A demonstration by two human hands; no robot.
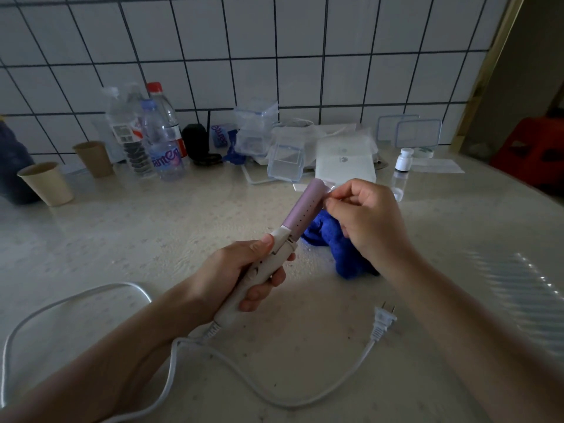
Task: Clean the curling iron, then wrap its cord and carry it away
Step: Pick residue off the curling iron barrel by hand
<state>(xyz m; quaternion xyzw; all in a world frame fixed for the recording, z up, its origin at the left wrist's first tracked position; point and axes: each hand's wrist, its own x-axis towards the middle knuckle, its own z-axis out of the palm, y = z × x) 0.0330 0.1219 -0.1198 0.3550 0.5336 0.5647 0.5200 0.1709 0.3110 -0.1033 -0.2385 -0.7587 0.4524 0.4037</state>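
Left hand (244, 270) grip encircles curling iron (283, 239) handle.

Both forearms (128, 355) look bare, seemingly without sleeves or jewellery.

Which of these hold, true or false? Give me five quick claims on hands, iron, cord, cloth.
1. The left hand grips the curling iron by its white handle. True.
2. The plug is in a wall socket. False: it lies loose on the counter.
3. The blue cloth lies on the counter under the right hand. True.
4. The cord is wrapped around the handle. False: it trails loose across the counter.
5. The barrel is green. False: it is pale purple.
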